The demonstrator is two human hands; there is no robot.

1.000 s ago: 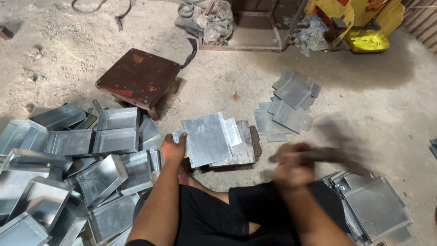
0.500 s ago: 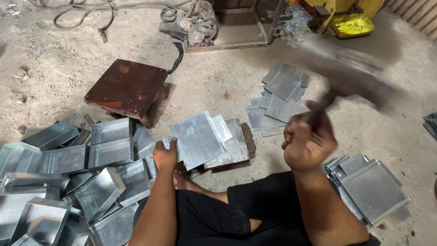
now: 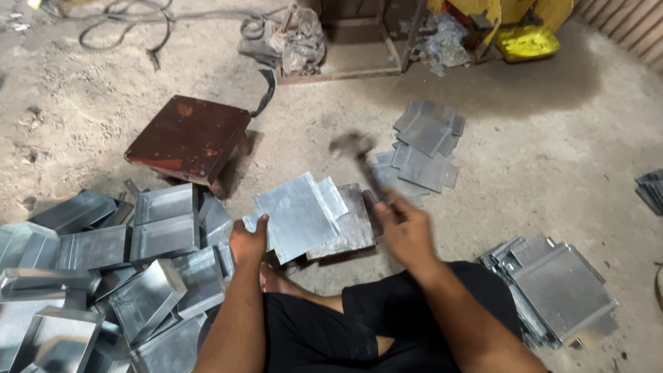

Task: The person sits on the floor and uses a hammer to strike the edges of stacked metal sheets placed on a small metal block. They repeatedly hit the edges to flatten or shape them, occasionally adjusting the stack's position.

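Hammer (image 3: 359,162) was in your right hand (image 3: 407,231), fingers wrapped around the lower end of its handle; its long axis ran from your fist up and to the left, away from you, with the blurred head at the far end, above the far right corner of the metal sheet (image 3: 297,214). That flat grey sheet lay on a stack of similar sheets (image 3: 349,224) on the floor (image 3: 552,159), just in front of your crossed legs, tilted so that one corner pointed toward the dark red stool (image 3: 186,138). Your left hand (image 3: 248,242) gripped the sheet's near left edge, thumb on top and fingers closed under it. To your left a heap of folded metal trays (image 3: 148,283) lay open side up or tipped over, overlapping one another, and those whose insides showed held nothing. Beyond the hammer's head a loose pile of flat sheets (image 3: 425,145) rested on the floor, and another stack of flat pieces (image 3: 556,290) sat just beside your right knee. A yellow container (image 3: 528,41) stood near the far right edge of the floor; I could not tell what was in it.
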